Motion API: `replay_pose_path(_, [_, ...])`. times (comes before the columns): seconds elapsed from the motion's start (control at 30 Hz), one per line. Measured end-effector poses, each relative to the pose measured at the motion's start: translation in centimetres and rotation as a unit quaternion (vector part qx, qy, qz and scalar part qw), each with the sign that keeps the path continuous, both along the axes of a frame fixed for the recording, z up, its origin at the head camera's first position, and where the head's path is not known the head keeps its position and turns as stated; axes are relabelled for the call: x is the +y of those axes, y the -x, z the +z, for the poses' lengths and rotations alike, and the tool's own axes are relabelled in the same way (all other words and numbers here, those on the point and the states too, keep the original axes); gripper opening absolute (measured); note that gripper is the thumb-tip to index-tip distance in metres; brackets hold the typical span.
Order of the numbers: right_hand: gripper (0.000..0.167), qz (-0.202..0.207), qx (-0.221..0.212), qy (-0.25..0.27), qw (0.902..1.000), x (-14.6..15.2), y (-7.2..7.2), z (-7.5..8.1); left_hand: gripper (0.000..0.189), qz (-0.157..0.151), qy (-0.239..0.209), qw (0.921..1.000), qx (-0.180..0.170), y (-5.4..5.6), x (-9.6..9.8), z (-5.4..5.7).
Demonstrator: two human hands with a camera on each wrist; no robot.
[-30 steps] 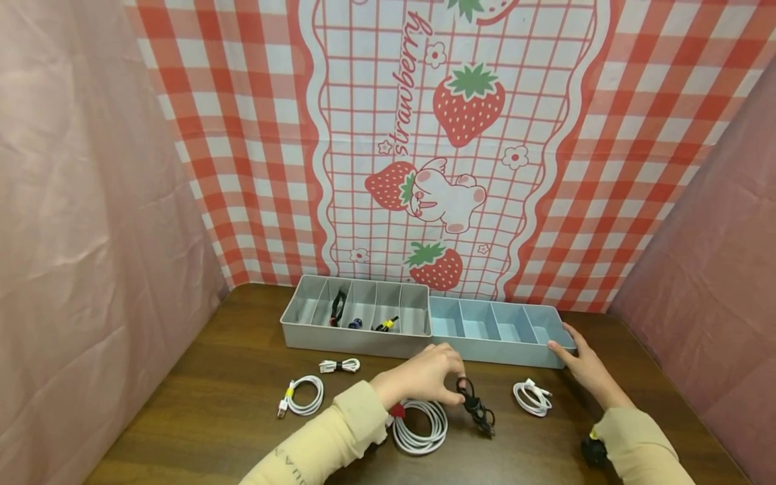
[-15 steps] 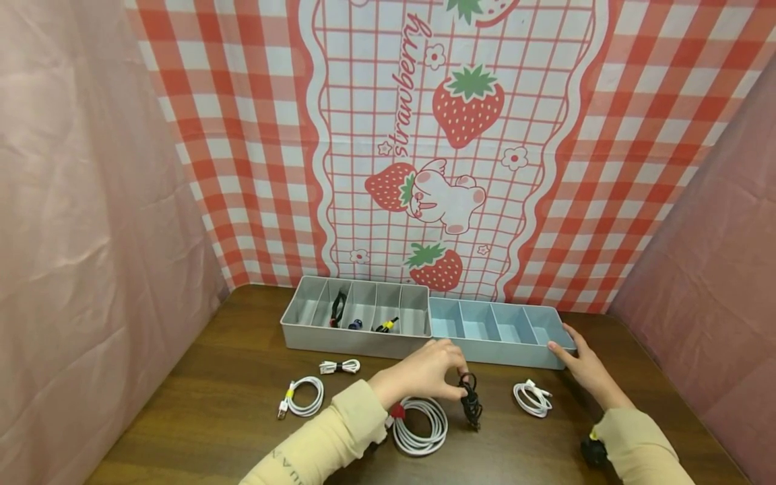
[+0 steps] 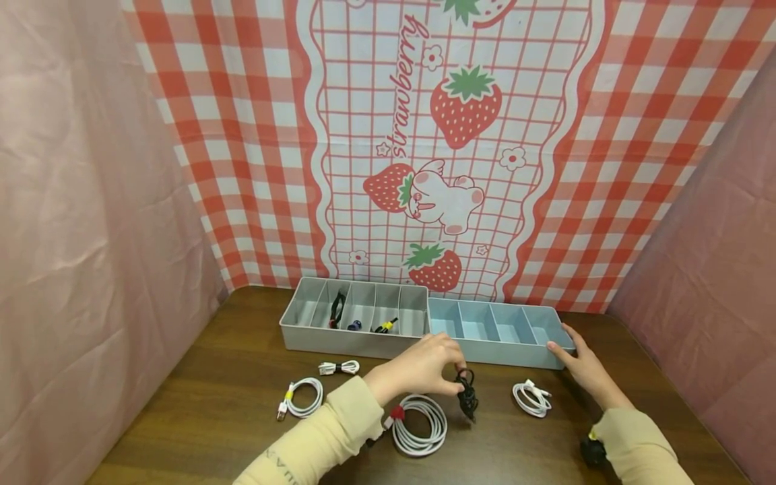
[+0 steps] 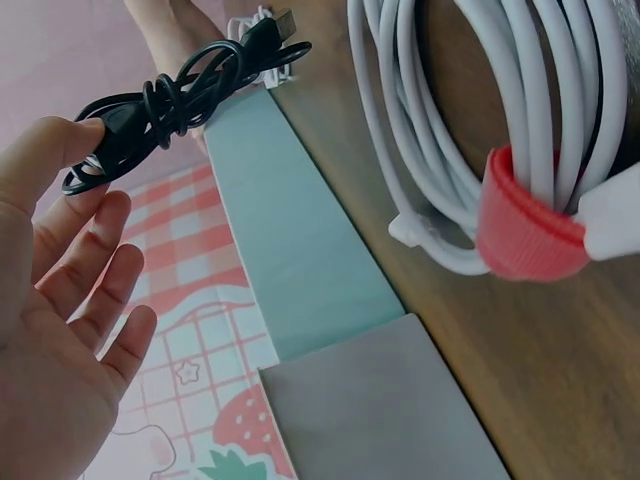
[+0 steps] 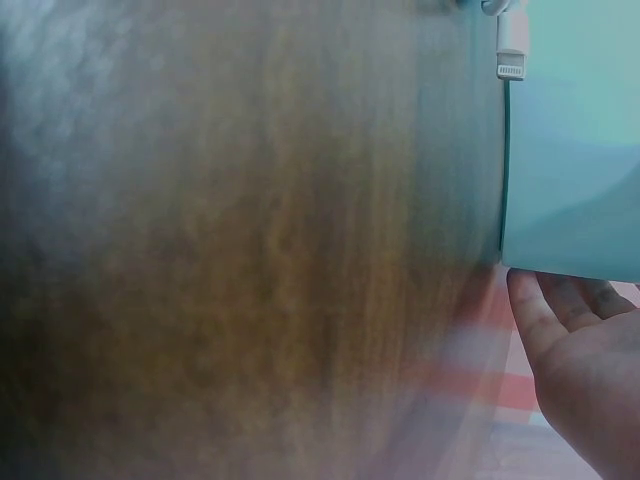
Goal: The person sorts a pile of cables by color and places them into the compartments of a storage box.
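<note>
My left hand (image 3: 418,369) pinches a coiled black USB cable (image 3: 467,403) between thumb and forefinger, above the table. In the left wrist view, the cable's metal USB plug (image 4: 287,24) points away from the hand, and the other fingers are spread apart from it. My right hand (image 3: 587,370) holds the right end of the light-blue divided box (image 3: 497,351), thumb at the front rim and fingers at the end wall. Its fingers (image 5: 540,315) touch that end wall in the right wrist view; the thumb is hidden there. Below the left hand lies a thick white coiled cable (image 3: 440,431) with a red strap.
A grey divided box (image 3: 351,342) adjoins the blue one, with several small cables inside. White cables (image 3: 312,406), (image 3: 339,367) lie at left, and a white Lightning cable (image 3: 532,399) at right. A black item (image 3: 592,450) sits beside the right sleeve.
My left hand has risen slightly with the black cable, which now hangs more steeply and swings nearer the hand. The right hand stays at the blue box.
</note>
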State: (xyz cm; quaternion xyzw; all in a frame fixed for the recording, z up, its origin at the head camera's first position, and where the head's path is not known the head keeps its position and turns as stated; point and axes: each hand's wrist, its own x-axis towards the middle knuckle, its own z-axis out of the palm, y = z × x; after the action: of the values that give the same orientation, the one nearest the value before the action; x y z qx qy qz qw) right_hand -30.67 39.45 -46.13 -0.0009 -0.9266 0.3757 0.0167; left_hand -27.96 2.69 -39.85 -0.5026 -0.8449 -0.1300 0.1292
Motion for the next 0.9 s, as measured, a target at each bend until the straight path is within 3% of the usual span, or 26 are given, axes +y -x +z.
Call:
replay_pose_path(0.27, [0.083,-0.001,0.005,0.000,1.0000,-0.1,-0.1,0.0,0.016,0.008,0.001,1.0000,0.004,0.1,-0.5,0.5])
replay_pose_path(0.9, [0.083,-0.002,0.000,-0.002,1.0000,-0.2,-0.1,0.2,0.017,0.037,-0.005,0.9993,-0.003,0.2,-2.0,2.9])
